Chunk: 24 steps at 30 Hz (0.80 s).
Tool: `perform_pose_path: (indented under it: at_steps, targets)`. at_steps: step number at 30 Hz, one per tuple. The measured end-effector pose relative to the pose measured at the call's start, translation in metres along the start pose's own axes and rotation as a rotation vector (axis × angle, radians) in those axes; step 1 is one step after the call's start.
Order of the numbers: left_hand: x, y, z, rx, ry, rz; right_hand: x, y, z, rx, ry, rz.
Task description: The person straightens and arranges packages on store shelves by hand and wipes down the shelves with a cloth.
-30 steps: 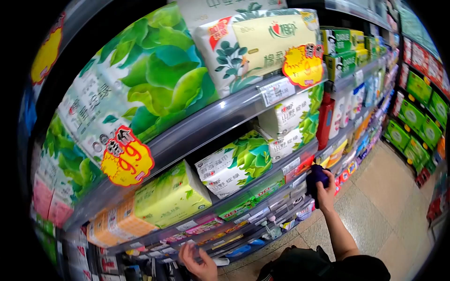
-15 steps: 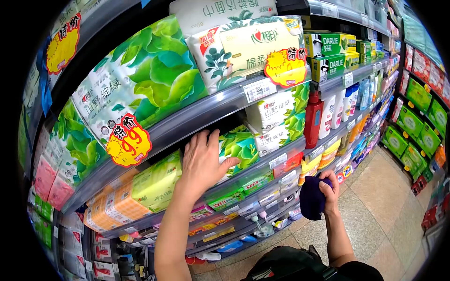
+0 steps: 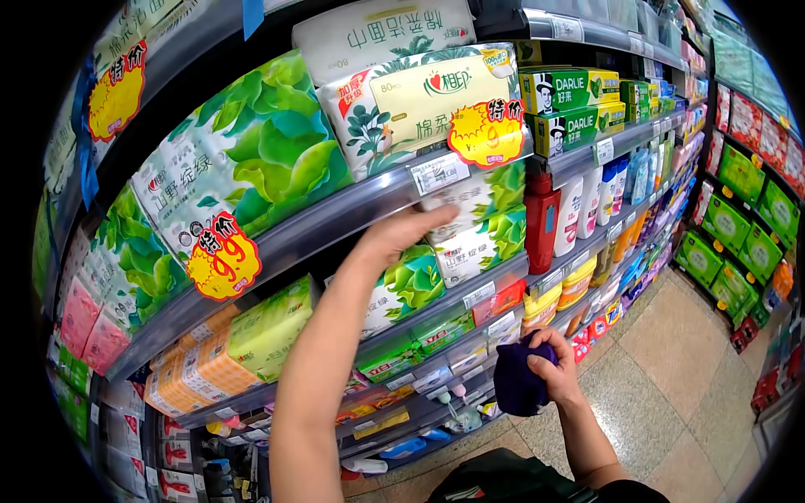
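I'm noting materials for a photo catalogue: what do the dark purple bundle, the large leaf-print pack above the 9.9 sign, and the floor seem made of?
Dark purple bundle: probably soft fabric, matte, sagging; fibre unclear.
Large leaf-print pack: likely printed plastic film, smooth with slight sheen.
Floor: stone or ceramic tile, speckled, with straight seams; which, I cannot tell.

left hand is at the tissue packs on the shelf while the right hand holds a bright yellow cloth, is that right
The colour is wrong: the head view shows the cloth in the right hand is dark purple; the rest holds.
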<state>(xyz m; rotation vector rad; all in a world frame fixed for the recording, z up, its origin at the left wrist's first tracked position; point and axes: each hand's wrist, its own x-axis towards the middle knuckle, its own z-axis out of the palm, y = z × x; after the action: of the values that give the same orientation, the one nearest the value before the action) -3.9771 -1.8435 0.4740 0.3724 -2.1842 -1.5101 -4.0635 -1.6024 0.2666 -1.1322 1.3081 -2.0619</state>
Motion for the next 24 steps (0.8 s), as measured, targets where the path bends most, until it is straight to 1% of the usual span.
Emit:
perform_pose_path:
  at_steps: [1,2,3,5,6,8,11,12,13,14,16,17,19,21,22,24]
  targets:
    - [0.003,-0.008,-0.015,-0.052,-0.04,-0.103,0.0,0.0,-0.002,0.002,-0.001,-0.003]
    - [0.002,-0.012,-0.029,-0.022,-0.008,-0.117,0.0,0.0,-0.004,-0.036,0.006,-0.035]
    - [0.0,-0.019,-0.044,-0.023,0.03,-0.068,-0.001,-0.001,-0.005,-0.074,0.012,-0.067]
    - [-0.01,-0.015,-0.065,0.038,0.181,0.017,-0.001,-0.004,-0.007,-0.052,0.033,-0.053]
    - [-0.017,-0.016,-0.079,0.042,0.185,0.018,0.0,-0.006,-0.008,-0.095,0.028,-0.079]
    - [-0.033,-0.018,-0.106,0.08,0.42,0.073,0.004,-0.006,-0.012,-0.14,0.0,-0.112]
    - [-0.057,-0.012,-0.128,0.115,0.437,0.077,0.01,-0.009,-0.012,-0.105,-0.082,-0.109]
    - [-0.062,-0.013,-0.132,0.131,0.423,0.138,0.012,-0.01,-0.009,-0.069,-0.089,-0.097]
    - [-0.065,-0.017,-0.138,0.136,0.441,0.138,0.013,-0.011,-0.007,-0.062,-0.106,-0.099]
    - [-0.067,-0.024,-0.145,0.077,0.442,0.025,0.014,-0.013,-0.005,-0.065,-0.134,-0.087]
    - [-0.066,-0.043,-0.159,0.135,0.353,-0.011,0.013,-0.018,0.001,-0.055,-0.171,-0.06]
    - [-0.064,-0.05,-0.161,0.138,0.366,-0.011,0.014,-0.018,0.003,-0.051,-0.183,-0.063]
    - [-0.059,-0.065,-0.164,0.154,0.345,-0.454,0.013,-0.018,0.004,-0.087,-0.235,-0.086]
    - [-0.058,-0.076,-0.175,0.168,0.327,-0.478,0.012,-0.018,0.005,-0.103,-0.237,-0.085]
    - [-0.059,-0.063,-0.168,0.245,0.319,-0.497,0.011,-0.017,0.004,-0.097,-0.236,-0.082]
    - [-0.077,0.001,-0.12,0.632,0.306,-0.559,0.01,-0.016,0.002,-0.091,-0.231,-0.078]
